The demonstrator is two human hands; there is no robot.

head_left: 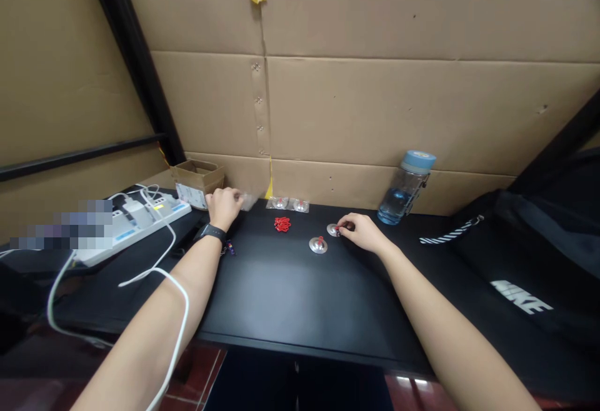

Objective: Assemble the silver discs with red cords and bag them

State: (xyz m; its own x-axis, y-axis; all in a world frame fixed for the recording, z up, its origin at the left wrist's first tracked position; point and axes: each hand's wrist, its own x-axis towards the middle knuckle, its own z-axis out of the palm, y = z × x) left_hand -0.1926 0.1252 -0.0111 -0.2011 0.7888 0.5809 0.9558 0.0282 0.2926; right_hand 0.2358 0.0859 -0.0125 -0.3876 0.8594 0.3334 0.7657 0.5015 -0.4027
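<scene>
My left hand [225, 207], with a dark watch on the wrist, is closed on a clear plastic bag [249, 200] near the back of the table; the bag is blurred by motion. At centre right, my right hand [360, 232] pinches a small silver finger cymbal [332, 230] by its red loop, the fingers hiding part of it. Just left of and nearer than that one, a second finger cymbal [318, 247] lies dome up with a red loop on top. A little pile of red loops [282, 224] rests farther left. Behind it are two bagged finger cymbals [300, 205].
An open cardboard box [199, 177] stands at the back left beside a white power strip [140, 227] with cables. One white cable [186, 302] crosses my left forearm. At right are a blue-lidded water bottle [405, 187] and a black bag [529, 261]. A cardboard wall [375, 111] closes the back.
</scene>
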